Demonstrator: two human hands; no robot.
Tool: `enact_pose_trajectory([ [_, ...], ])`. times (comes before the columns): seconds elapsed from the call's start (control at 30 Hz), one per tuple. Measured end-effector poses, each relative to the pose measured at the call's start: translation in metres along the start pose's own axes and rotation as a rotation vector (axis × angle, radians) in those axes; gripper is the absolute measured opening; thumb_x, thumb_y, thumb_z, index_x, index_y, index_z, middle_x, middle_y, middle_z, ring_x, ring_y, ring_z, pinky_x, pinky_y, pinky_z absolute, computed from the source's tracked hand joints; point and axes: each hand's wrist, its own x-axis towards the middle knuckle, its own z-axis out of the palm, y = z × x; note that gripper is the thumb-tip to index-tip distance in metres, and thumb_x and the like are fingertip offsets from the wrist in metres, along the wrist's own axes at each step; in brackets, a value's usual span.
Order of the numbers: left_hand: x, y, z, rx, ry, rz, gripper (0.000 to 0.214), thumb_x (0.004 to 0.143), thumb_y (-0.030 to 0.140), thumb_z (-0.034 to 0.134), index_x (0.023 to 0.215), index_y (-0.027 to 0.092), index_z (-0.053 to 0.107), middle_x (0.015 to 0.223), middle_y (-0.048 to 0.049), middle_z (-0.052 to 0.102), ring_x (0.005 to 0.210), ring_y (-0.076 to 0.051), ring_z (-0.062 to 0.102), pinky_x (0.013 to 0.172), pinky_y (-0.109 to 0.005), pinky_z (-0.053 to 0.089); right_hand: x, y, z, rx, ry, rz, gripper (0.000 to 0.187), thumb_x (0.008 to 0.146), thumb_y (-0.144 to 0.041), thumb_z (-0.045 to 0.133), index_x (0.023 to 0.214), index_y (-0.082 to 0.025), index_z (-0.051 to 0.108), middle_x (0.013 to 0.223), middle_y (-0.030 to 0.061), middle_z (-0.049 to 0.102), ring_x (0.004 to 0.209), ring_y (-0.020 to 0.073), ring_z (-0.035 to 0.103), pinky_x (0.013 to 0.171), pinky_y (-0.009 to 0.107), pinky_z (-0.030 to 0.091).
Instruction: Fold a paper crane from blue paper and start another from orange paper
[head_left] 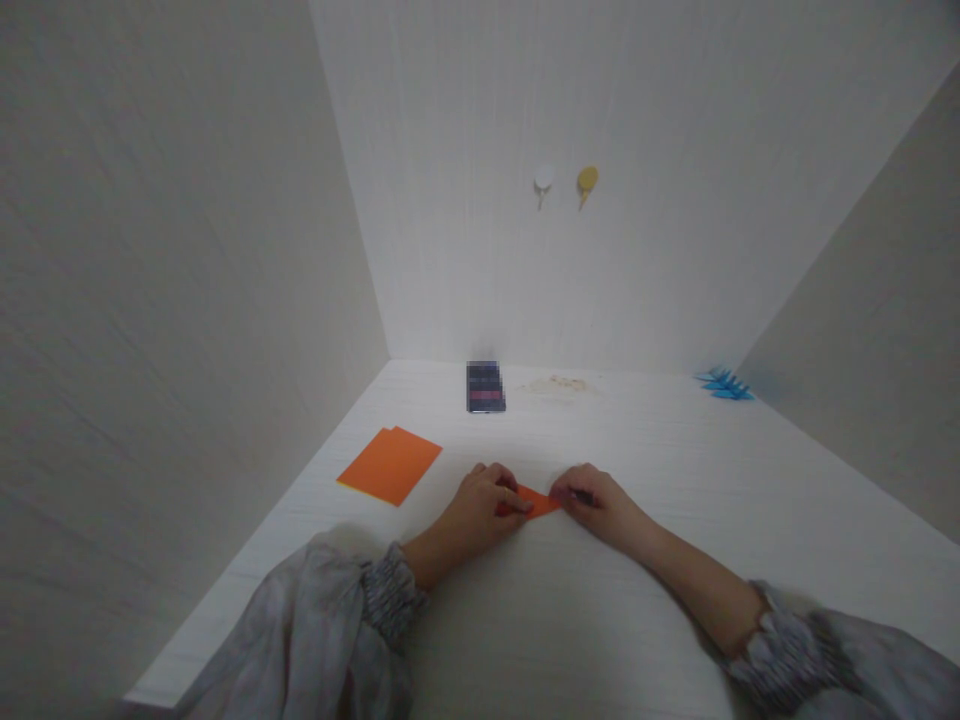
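Note:
A small folded piece of orange paper (538, 502) lies on the white table between my hands. My left hand (484, 505) grips its left part, thumb and fingers closed on it. At the right corner, my right hand (596, 503) pinches the paper between thumb and fingertips. My fingers cover both ends of the paper, so its full shape is hidden. To the left of my left hand rests a stack of square orange paper sheets (391, 466), slightly fanned, with a yellow edge at the front.
A dark phone (486, 388) lies near the back wall. Several blue folded paper pieces (725, 385) sit in the back right corner. White and yellow hooks (587, 180) are on the back wall. Side walls enclose the white table (660, 440).

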Motion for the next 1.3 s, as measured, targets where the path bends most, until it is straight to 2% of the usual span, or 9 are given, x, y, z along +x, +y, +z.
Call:
enact_pose_trajectory([
  [0.17, 0.0, 0.001, 0.0, 0.022, 0.001, -0.004, 0.018, 0.074, 0.034, 0.053, 0.082, 0.027, 0.069, 0.09, -0.0037, 0.054, 0.085, -0.018, 0.045, 0.079, -0.032, 0.037, -0.005, -0.012, -0.01, -0.168, -0.055, -0.238, 0.027, 0.076, -0.014, 0.045, 0.09, -0.026, 0.065, 0.081, 0.0051, 0.054, 0.082, 0.0191, 0.047, 0.074, 0.035, 0.035],
  [0.4, -0.001, 0.006, -0.003, 0.017, 0.016, 0.002, 0.022, 0.076, 0.039, 0.051, 0.08, 0.026, 0.069, 0.088, -0.0043, 0.054, 0.084, -0.018, 0.046, 0.078, -0.031, 0.038, -0.009, -0.014, -0.018, -0.22, -0.149, -0.347, 0.036, 0.074, -0.012, 0.045, 0.103, -0.028, 0.06, 0.087, 0.006, 0.05, 0.084, 0.0196, 0.045, 0.076, 0.036, 0.033],
  [0.83, -0.003, 0.004, -0.003, 0.051, 0.004, 0.032, 0.022, 0.078, 0.036, 0.05, 0.082, 0.026, 0.068, 0.09, -0.0041, 0.052, 0.085, -0.017, 0.045, 0.078, -0.031, 0.037, -0.014, -0.017, -0.029, -0.199, -0.218, -0.356, 0.032, 0.081, -0.018, 0.042, 0.108, -0.024, 0.056, 0.099, 0.0086, 0.05, 0.094, 0.0201, 0.045, 0.083, 0.036, 0.033],
  [1.3, -0.002, 0.004, -0.003, 0.061, 0.002, 0.028, 0.019, 0.077, 0.032, 0.052, 0.081, 0.024, 0.069, 0.089, -0.0049, 0.053, 0.084, -0.018, 0.045, 0.078, -0.032, 0.037, -0.014, -0.014, -0.026, -0.238, -0.152, -0.429, 0.026, 0.084, -0.023, 0.041, 0.103, -0.02, 0.059, 0.096, 0.0095, 0.05, 0.089, 0.0195, 0.046, 0.079, 0.036, 0.036],
])
